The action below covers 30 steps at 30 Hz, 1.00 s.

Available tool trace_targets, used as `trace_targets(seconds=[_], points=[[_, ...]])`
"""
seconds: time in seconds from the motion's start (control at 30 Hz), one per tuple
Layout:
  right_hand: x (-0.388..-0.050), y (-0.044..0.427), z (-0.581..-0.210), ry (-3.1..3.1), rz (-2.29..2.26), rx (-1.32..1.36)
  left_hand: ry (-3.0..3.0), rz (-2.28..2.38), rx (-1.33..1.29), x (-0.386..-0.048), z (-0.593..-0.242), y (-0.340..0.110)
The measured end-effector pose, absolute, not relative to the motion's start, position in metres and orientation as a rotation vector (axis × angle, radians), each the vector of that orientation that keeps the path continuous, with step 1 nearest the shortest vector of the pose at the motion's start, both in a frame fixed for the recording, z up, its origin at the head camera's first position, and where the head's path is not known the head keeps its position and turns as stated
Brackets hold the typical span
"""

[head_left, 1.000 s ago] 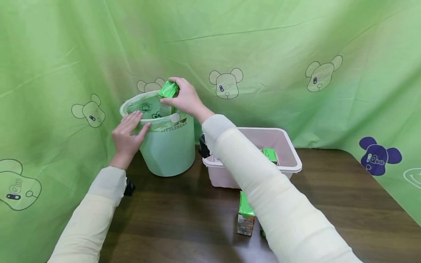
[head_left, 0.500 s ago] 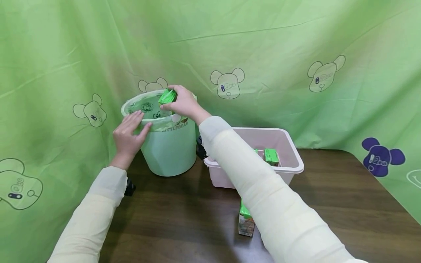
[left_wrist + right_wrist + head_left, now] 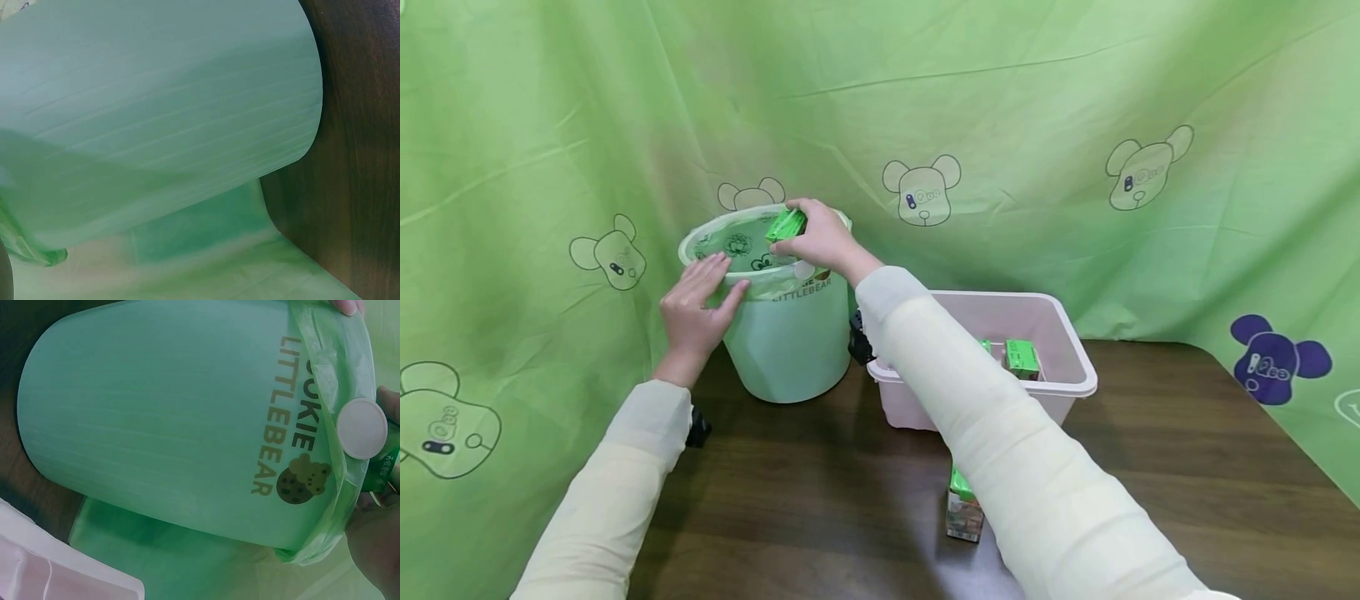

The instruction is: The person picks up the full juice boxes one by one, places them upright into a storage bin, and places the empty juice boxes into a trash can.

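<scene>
A mint-green bin (image 3: 786, 350) lined with a thin green bag stands at the back left of the table. At its mouth my right hand (image 3: 823, 240) grips a small green carton (image 3: 786, 225), thumb on the near side and fingers on the far side. The carton's lower part is hidden behind the rim. My left hand (image 3: 694, 307) rests at the bin's left front rim, fingers extended over the edge and thumb apart. In the right wrist view the carton (image 3: 380, 465) shows partly behind the bin's round white button (image 3: 362, 429).
Right of the bin stands a pink plastic basket (image 3: 1067, 387) with green-topped cartons (image 3: 1022, 358) inside. Another carton (image 3: 964, 507) stands on the dark wooden table (image 3: 790, 492), partly behind my right sleeve. A green printed curtain (image 3: 1015, 100) hangs behind.
My right hand has lowered the carton deeper into the bin's mouth. The left hand stays at the rim. The whole head view has shifted slightly.
</scene>
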State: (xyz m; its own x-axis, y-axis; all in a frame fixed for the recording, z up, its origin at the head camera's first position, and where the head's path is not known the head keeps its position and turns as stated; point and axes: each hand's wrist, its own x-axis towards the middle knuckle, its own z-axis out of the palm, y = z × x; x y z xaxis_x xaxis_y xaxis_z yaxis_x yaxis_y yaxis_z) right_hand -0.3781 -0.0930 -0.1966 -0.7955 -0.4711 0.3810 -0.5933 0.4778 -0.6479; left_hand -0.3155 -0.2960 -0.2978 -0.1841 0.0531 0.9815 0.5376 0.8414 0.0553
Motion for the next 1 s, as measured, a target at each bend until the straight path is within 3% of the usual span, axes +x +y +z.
trace_targets(seconds=[1.0], points=[[-0.37, -0.051, -0.181, -2.579, 1.118, 0.99, -1.704, -0.481, -0.459, -0.316, -0.296, -0.295]])
